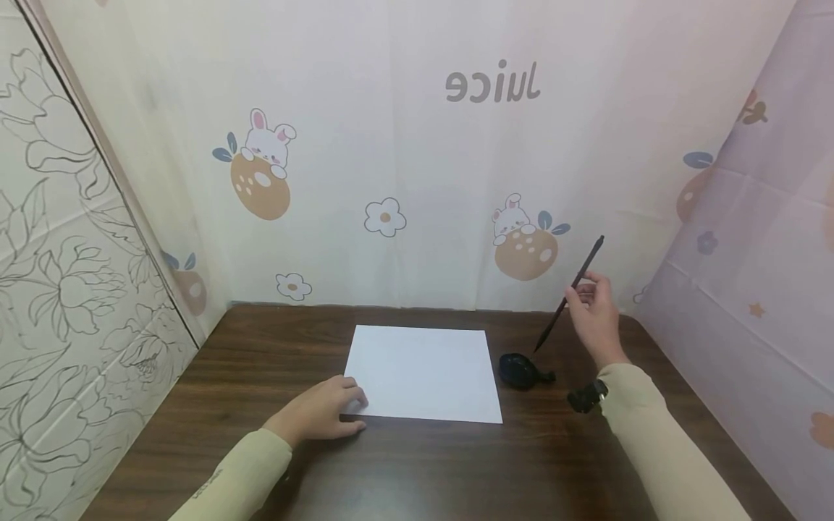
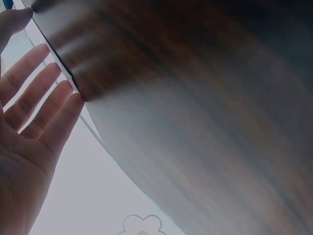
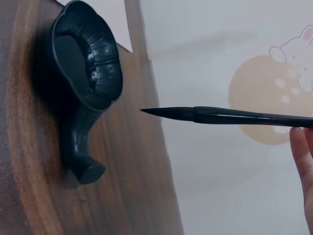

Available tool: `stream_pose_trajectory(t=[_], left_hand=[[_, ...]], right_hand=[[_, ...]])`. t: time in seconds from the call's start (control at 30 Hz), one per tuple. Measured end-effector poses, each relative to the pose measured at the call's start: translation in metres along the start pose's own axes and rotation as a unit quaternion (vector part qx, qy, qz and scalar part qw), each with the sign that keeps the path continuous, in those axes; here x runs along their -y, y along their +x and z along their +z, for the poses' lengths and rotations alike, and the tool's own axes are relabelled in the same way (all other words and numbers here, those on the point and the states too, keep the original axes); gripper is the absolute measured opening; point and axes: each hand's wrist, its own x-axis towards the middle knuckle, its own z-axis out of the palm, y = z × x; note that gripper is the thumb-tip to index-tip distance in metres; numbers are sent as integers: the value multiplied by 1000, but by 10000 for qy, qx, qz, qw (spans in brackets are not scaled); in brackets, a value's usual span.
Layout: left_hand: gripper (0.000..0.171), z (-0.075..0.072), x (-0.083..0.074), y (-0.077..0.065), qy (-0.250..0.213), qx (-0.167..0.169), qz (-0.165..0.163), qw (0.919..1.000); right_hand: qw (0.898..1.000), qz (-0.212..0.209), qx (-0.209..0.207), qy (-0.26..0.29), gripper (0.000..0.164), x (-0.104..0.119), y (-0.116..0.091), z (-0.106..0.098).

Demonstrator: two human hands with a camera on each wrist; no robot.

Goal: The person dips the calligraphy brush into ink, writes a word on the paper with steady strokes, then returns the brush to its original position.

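A dark writing brush (image 1: 562,311) is pinched between the thumb and fingers of my right hand (image 1: 596,318). It slants, with its black pointed tip (image 3: 166,112) down and apart from a black ink dish (image 1: 517,370). In the right wrist view, that dish has a scalloped bowl, a stubby handle and dark liquid inside. A sheet of white paper (image 1: 423,373) lies flat left of the dish. On the paper's near left corner rest the fingertips of my left hand (image 1: 322,412); in the left wrist view its fingers (image 2: 63,112) are extended.
All of this is on a dark brown wooden table (image 1: 417,470). A pale curtain (image 1: 391,145) with rabbits and fruit hangs behind the back edge. Flower-lined fabric (image 1: 72,253) flanks the left side, and another printed curtain (image 1: 762,268) the right.
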Motion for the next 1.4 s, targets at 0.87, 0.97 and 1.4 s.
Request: stream_pose_trajectory(t=[0.87,0.97,1.4], left_hand=[[29,-3,-2,-1,43,46,-7,10000],[29,-3,-3,-1,32,33,16,10000],[29,-1,-3,-1,12,52,-76,10000]], right_hand=[[9940,-950,255,488,43,40,5,28],[9919,-1054,283,646,42,44,4,36],[9866,-1300,546,819,39,68,-7,77]])
